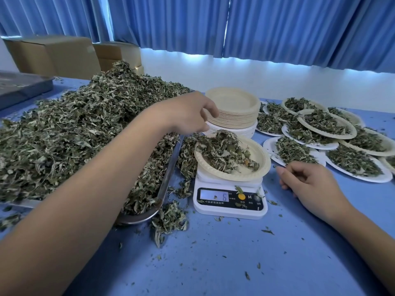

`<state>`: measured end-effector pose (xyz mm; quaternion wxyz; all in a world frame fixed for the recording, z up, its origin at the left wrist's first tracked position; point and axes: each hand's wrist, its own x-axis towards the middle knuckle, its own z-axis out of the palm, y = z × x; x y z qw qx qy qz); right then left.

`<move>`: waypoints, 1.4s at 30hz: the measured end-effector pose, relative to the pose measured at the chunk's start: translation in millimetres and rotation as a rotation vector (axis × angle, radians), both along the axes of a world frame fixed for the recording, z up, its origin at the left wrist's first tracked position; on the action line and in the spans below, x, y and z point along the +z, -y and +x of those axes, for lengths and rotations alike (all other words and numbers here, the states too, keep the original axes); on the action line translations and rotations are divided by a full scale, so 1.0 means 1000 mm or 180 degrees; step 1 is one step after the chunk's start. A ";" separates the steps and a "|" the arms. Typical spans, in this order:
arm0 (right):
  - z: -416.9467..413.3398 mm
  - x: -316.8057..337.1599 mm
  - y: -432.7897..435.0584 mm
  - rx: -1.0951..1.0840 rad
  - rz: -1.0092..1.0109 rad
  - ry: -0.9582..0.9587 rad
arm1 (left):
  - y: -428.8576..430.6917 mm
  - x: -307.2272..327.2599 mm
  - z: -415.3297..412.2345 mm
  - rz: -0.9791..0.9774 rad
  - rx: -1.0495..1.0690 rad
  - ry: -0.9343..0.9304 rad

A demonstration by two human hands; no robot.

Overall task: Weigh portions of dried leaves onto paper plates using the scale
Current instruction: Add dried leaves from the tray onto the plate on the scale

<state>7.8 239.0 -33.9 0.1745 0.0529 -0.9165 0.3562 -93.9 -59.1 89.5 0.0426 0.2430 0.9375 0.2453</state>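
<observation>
One paper plate (259,155) of dried leaves (224,150) sits on the scale (230,210), display reading 6. My left hand (188,112) hovers just above the scale, fingers (210,111) bent down; whether they pinch leaves I cannot tell. My right hand (310,184) rests on the worktop (235,263) right of the scale, fingers loosely curled, holding nothing.

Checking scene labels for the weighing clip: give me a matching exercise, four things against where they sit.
Things:
1 scale
2 stack of empty plates
3 filled plates
4 cardboard boxes

Places:
A back left, behind the leaf pile
B right side of the table
C centre, carrying a plate of leaves
D just behind the scale

Pairs: 1-C, 2-D, 3-B, 4-A
</observation>
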 end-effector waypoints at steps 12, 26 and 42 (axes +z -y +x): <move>0.001 0.001 0.002 -0.0033 -0.0021 0.0006 | 0.024 0.000 -0.014 -0.0918 0.0515 -0.0227; 0.004 0.003 0.002 0.0006 -0.0017 -0.0026 | 0.030 -0.018 -0.026 -0.1198 0.0587 -0.0240; 0.005 0.005 0.004 -0.0003 -0.0016 0.0014 | -0.034 -0.022 0.011 0.0606 -0.0584 -0.1040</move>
